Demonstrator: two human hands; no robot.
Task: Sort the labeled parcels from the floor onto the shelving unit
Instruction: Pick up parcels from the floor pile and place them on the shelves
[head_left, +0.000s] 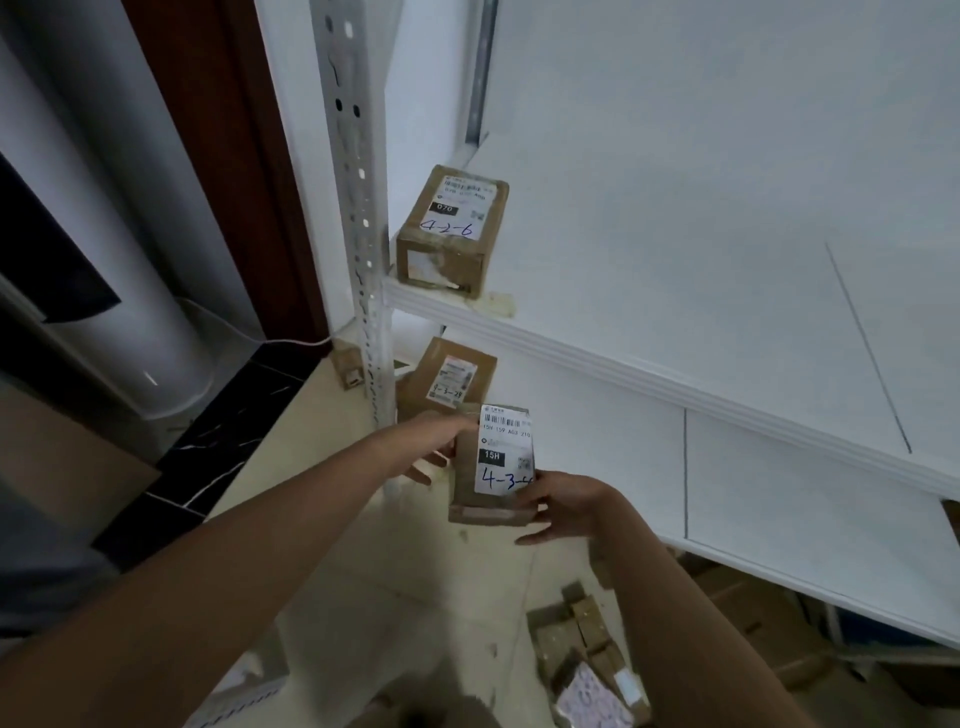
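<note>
Parcel (498, 467) of brown cardboard sits between both grips, held off the floor with its white label facing up. The label shows a barcode, a black "15H" patch and blue handwriting that begins "4-3-", the rest covered by a thumb. The left grip (436, 441) is clamped on the parcel's upper left edge, fingers wrapped behind it. The right grip (566, 506) is clamped on the lower right corner, thumb lying over the label's edge.

Just beyond the left grip, on the lower shelf of the white shelving unit (623, 366), lies a second box (449, 376) handwritten "4-3-28". Whether the held parcel touches it cannot be told. Farther beyond and above both grips, on the next shelf up, a third box (449, 228) marked "4-2-6" stands at the shelf's left front corner, beside the perforated metal upright (356, 208).

Below the right grip, on the pale tiled floor (353, 545), lies a heap of small parcels (576, 639). Well to the left of the left grip stands a white cylindrical appliance (130, 249), with a white cable (291, 341) running along the floor near its base.
</note>
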